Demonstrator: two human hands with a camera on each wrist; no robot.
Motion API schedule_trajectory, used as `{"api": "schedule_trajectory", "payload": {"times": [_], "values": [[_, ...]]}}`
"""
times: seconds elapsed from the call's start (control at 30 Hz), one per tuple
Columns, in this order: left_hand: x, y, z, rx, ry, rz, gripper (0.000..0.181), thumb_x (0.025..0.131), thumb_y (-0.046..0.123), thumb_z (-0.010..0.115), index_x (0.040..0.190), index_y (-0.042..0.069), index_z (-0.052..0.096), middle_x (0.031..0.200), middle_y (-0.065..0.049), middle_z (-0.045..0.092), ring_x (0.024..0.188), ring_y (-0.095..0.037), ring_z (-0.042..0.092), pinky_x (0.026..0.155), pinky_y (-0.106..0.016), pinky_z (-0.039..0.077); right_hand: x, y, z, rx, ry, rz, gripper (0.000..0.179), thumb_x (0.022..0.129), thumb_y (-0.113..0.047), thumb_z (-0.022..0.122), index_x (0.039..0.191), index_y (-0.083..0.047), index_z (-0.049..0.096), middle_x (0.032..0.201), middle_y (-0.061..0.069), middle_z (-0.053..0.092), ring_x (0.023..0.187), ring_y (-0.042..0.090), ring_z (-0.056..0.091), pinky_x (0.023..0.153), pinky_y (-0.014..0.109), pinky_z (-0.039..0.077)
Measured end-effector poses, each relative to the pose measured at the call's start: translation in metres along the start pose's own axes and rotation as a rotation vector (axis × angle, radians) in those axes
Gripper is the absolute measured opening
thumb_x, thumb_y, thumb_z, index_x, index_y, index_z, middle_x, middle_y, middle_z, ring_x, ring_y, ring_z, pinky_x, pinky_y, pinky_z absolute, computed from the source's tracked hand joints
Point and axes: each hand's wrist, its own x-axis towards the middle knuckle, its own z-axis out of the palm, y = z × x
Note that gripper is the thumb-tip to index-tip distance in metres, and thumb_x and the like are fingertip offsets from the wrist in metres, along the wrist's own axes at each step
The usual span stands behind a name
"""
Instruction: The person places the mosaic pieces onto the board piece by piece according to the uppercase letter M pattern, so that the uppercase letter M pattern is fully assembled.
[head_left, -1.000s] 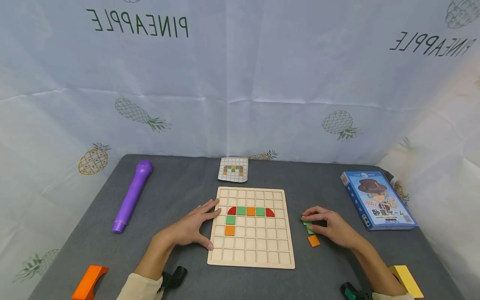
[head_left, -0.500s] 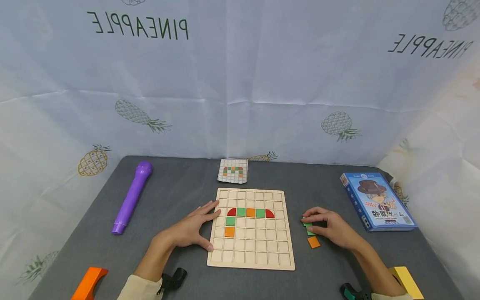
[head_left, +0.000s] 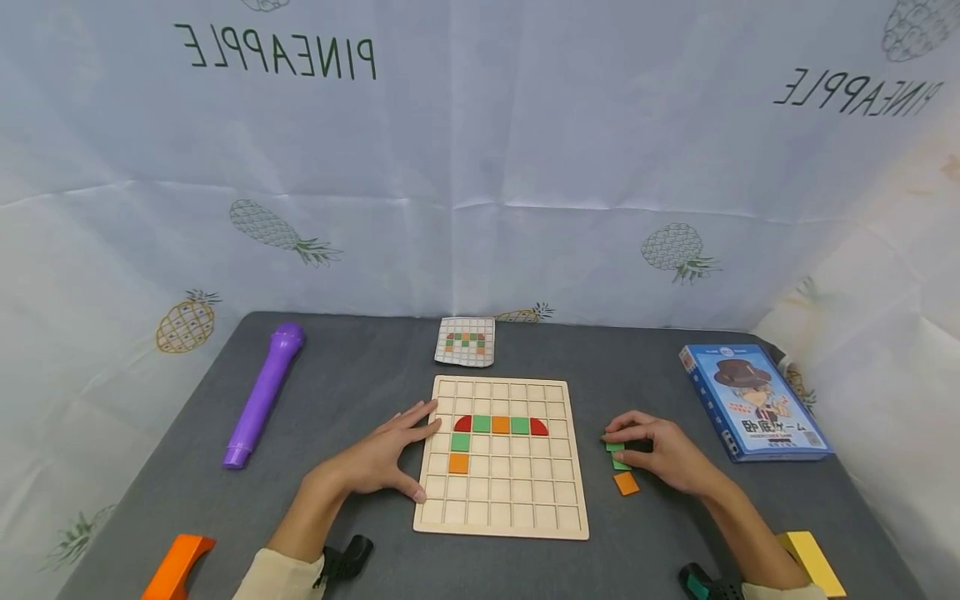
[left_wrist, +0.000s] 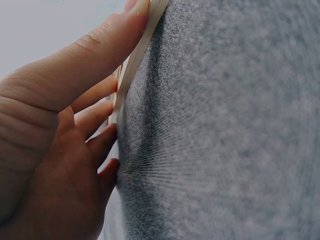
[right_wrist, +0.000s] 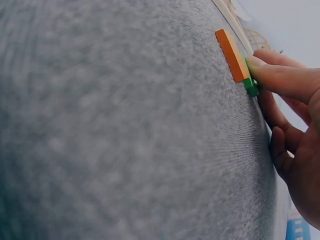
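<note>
A light wooden grid board (head_left: pixel 517 504) lies mid-table. Across one row sit two red rounded pieces (head_left: pixel 538 427) with green and orange squares between them; a green tile (head_left: pixel 461 442) and an orange tile (head_left: pixel 458 463) run down the left. My left hand (head_left: pixel 378 454) is spread at the board's left edge, its thumb (left_wrist: pixel 100 47) and fingertips touching the rim. Right of the board, my right hand (head_left: pixel 660 450) pinches at green tiles (head_left: pixel 616 447) lying on the table, thumb on one side and fingers on the other. Just nearer lies a loose orange tile (head_left: pixel 626 483), also in the right wrist view.
Behind the board lies a small pattern card (head_left: pixel 465 342) with a coloured grid. A purple microphone-shaped stick (head_left: pixel 264 396) is at left, a blue game box (head_left: pixel 757 404) at right. An orange block (head_left: pixel 178 567) and a yellow block (head_left: pixel 813 562) lie near the front corners.
</note>
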Motion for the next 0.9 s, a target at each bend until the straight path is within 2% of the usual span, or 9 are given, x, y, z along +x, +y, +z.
{"api": "schedule_trajectory", "payload": {"times": [0.17,0.37,0.67,0.9], "values": [[0.001,-0.001,0.0,-0.008,-0.005,-0.002,0.11,0.068,0.039,0.093,0.158,0.007,0.037,0.174,-0.008,0.013,0.161,-0.04,0.009,0.125,-0.07,0.012,0.0,0.0,0.001,0.002,0.026,0.009,0.02,0.092,-0.02,0.076,0.111,-0.02,0.081,0.115,-0.004,0.072,0.105,-0.005,0.059,0.088,0.02,0.053],[0.001,-0.001,0.001,-0.015,-0.001,0.003,0.111,0.068,0.038,0.093,0.158,0.005,0.037,0.175,-0.007,0.012,0.161,-0.04,0.009,0.125,-0.07,0.012,0.001,0.0,0.003,0.03,0.093,0.002,0.019,0.091,-0.019,0.077,0.109,-0.019,0.081,0.115,-0.004,0.074,0.105,-0.009,0.06,0.084,0.019,0.055],[0.002,0.001,-0.001,-0.003,-0.002,-0.011,0.111,0.068,0.038,0.093,0.158,0.006,0.037,0.175,-0.006,0.013,0.162,-0.039,0.009,0.126,-0.069,0.012,0.006,-0.01,0.007,0.037,0.187,-0.039,0.018,0.089,-0.017,0.078,0.107,-0.021,0.082,0.115,-0.003,0.076,0.108,-0.011,0.061,0.089,0.01,0.052],[0.002,0.0,-0.001,0.001,-0.006,-0.008,0.111,0.068,0.039,0.093,0.158,0.007,0.036,0.175,-0.006,0.012,0.162,-0.037,0.009,0.127,-0.067,0.011,0.011,-0.022,0.012,0.063,0.175,-0.021,0.018,0.09,-0.02,0.078,0.107,-0.021,0.082,0.117,-0.003,0.077,0.108,-0.01,0.062,0.087,0.015,0.056]]}}
